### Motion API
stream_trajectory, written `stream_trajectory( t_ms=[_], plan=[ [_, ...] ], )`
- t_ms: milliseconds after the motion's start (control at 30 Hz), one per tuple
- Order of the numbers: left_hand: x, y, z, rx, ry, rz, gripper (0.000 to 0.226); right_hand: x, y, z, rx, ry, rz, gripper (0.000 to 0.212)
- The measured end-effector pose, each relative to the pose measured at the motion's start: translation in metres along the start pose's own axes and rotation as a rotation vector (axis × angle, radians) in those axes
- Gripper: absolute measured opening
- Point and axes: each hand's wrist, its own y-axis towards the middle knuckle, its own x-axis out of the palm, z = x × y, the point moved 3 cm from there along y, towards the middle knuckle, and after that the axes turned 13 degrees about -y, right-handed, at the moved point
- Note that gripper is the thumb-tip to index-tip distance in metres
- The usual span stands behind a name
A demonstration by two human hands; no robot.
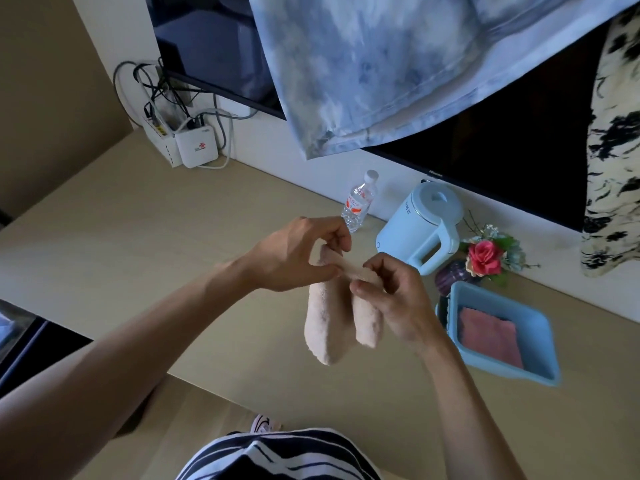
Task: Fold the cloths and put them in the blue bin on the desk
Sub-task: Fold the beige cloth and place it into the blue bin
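Partly done, by the look of it; one pink cloth point(490, 336) already lying folded flat inside the blue bin point(540, 370) at the right of the desk point(121, 237); a second, pale peach cloth point(325, 323) held up in the air above the desk, just left of the bin and clear of it. Left hand point(294, 254) pinching one top corner between thumb and fingertips; right hand point(391, 289) pinching the other end of the same top edge, close beside the left; two halves of the cloth hanging down side by side like a first fold brought together. Probably mid-fold, then; still to do, as a judgement: finishing the fold, laying it in the bin on the pink one. Unclear whether the tie-dyed blue fabric point(363, 64) and the black-and-cream fabric point(613, 150) hanging above count as further cloths. Kettle point(420, 225), water bottle point(358, 202) and flowers point(485, 256) standing behind, untouched.
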Motion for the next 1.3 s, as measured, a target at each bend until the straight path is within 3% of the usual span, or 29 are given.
stream_trajectory(
  t_ms=[167,500,633,733,867,1033,1167,1300],
  plan=[
    [0.007,0.011,0.007,-0.005,0.089,-0.113,0.012,-0.018,-0.008,0.001,0.016,0.088,-0.057,0.026],
    [-0.023,0.018,-0.028,-0.138,0.222,-0.135,0.017,-0.061,-0.006,0.026,0.1,-0.153,0.008,0.031],
    [-0.031,0.021,-0.046,-0.182,0.25,-0.077,0.02,-0.076,0.004,0.04,0.177,-0.287,0.0,0.019],
    [-0.033,0.026,-0.057,-0.158,0.287,-0.015,0.025,-0.086,0.011,0.053,0.204,-0.516,0.021,0.011],
    [-0.04,0.033,-0.056,-0.117,0.335,0.073,0.018,-0.102,0.021,0.056,0.193,-0.788,0.071,0.017],
    [-0.062,0.03,-0.037,0.018,0.372,0.165,0.017,-0.127,0.02,0.034,-0.012,-0.721,0.309,0.009],
    [-0.056,0.011,-0.044,-0.006,0.348,0.095,0.01,-0.119,0.001,0.04,-0.096,-0.609,0.157,0.011],
    [-0.023,-0.022,-0.088,-0.077,0.278,-0.039,0.007,-0.087,-0.02,0.091,0.06,-0.53,-0.037,0.011]
  ],
)
